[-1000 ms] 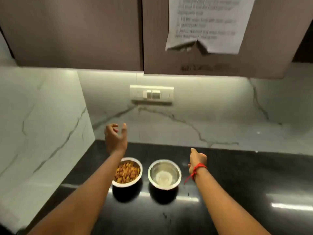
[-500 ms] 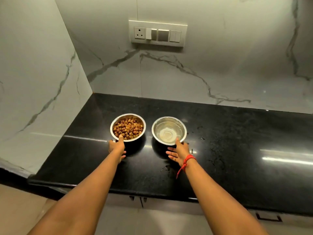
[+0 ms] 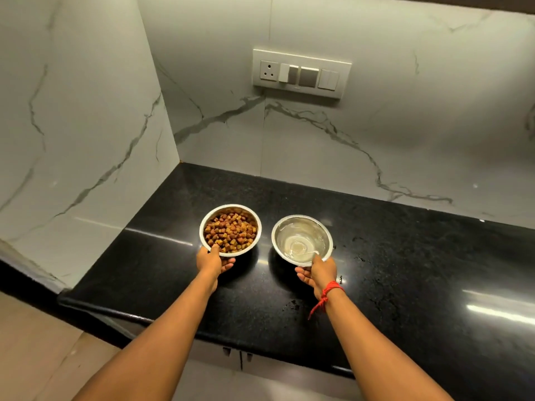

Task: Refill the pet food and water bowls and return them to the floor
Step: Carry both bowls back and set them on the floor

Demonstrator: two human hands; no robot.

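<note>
Black worktop (image 3: 405, 256), marble corner. Food bowl (image 3: 230, 230) filled, gripped at near rim by left hand (image 3: 212, 261); water bowl (image 3: 302, 238) filled, gripped by right hand (image 3: 317, 272). Floor return judged outstanding.

White marble walls (image 3: 405, 134), switch panel (image 3: 301, 73), black countertop (image 3: 419, 270).

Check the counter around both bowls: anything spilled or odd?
Only small wet-looking specks on the black counter, in front of and right of the water bowl, likely splashed water. No kibble lies outside the food bowl. The left hand and right hand grip the near rims.
</note>
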